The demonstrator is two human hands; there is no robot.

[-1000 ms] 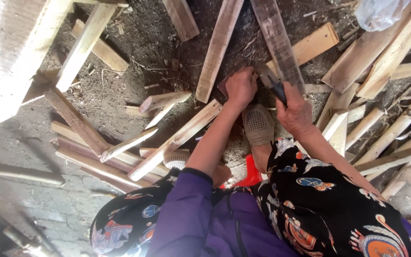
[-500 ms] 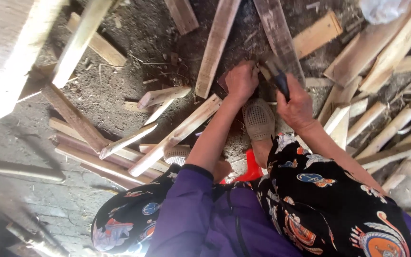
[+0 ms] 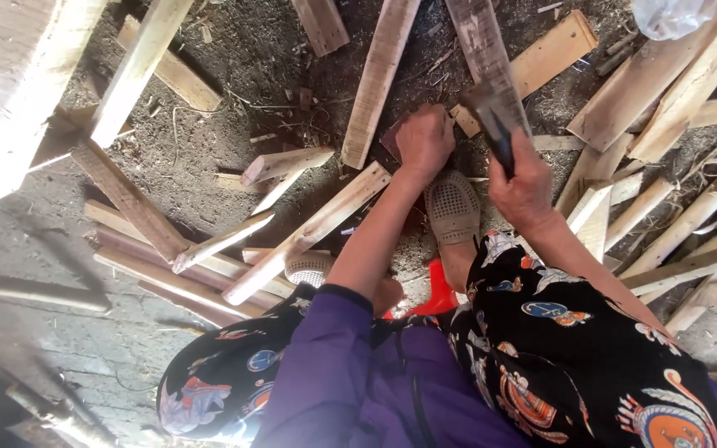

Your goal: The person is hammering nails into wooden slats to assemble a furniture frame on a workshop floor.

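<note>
A small reddish-brown block of wood [image 3: 395,133] lies on the dirt just beyond the toe of a beige mesh shoe [image 3: 453,207], mostly covered by the left hand [image 3: 425,141], whose fingers are curled down over it in a loose fist. To its right, the right hand [image 3: 524,187] is wrapped tight around the dark handle of a hatchet [image 3: 495,124], its grey head raised over a long weathered plank [image 3: 483,50] that runs away to the far side. Both forearms reach forward from purple sleeves. The ground [image 3: 251,58] is dark soil strewn with chips and pale split boards, with grey paving at near left.
</note>
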